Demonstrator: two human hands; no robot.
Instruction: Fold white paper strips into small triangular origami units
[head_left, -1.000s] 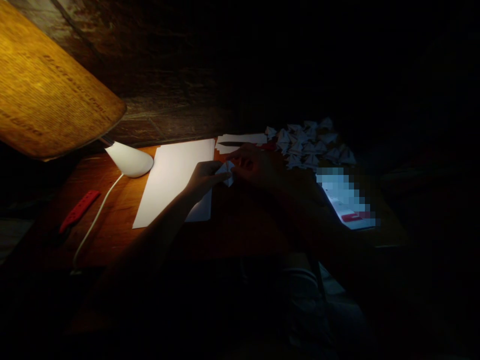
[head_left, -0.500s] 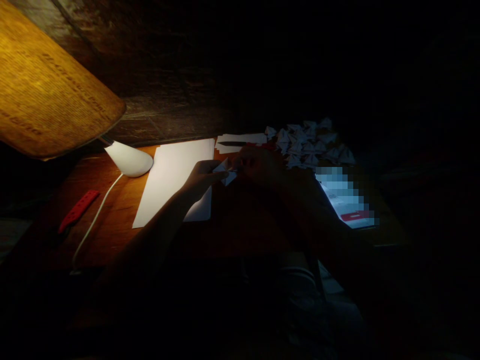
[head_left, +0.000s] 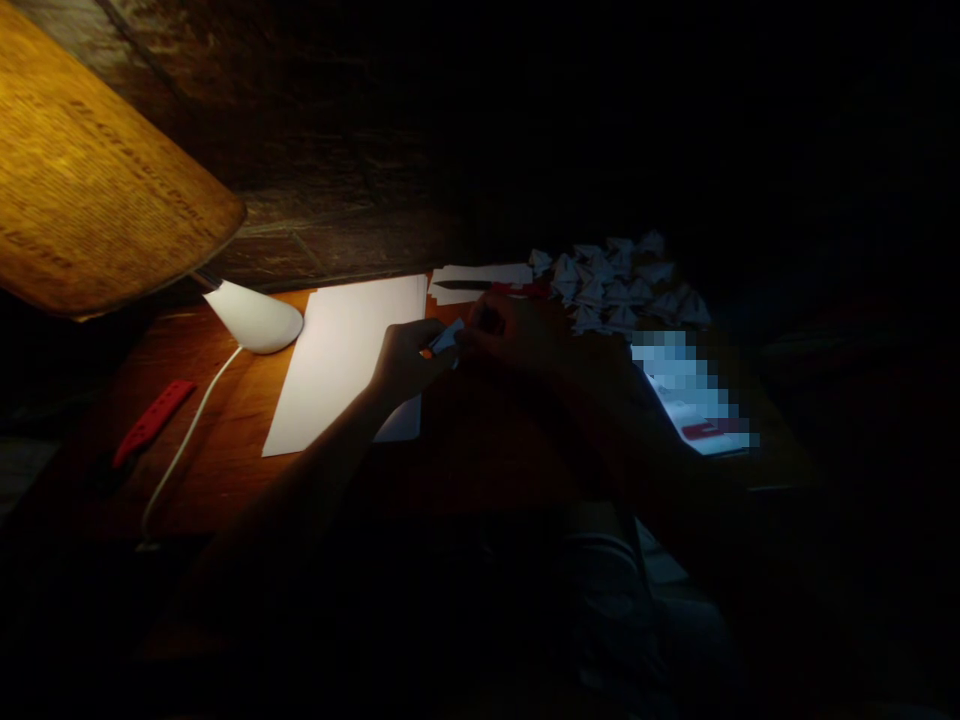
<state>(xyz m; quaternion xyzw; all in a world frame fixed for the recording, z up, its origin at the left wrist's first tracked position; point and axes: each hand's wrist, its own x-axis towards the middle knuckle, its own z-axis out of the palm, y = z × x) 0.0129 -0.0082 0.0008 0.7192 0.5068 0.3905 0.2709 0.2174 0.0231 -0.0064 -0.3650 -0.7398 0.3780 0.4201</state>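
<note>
A small, folded white paper piece [head_left: 448, 341] is held up between both hands, above the brown wooden table [head_left: 495, 440], just off the right edge of the large, white rectangular paper sheets [head_left: 349, 345]. The left hand [head_left: 405, 358] is clamped on it, thumb against fingers. The right hand [head_left: 504, 332] has its fingers curled, the tips at the piece's right edge; it is too dark to tell whether they pinch it. The piece's visible long edge slants, its upper end pointing away and to the right. Beyond the hands, a dark-bladed cutting tool with a red handle [head_left: 462, 286] lies across smaller white paper sheets [head_left: 487, 272]. Right of these sits a heap of pointed, folded white paper pieces [head_left: 600, 290], with a lit, flat rectangular phone [head_left: 686, 395] nearer the person.
</note>
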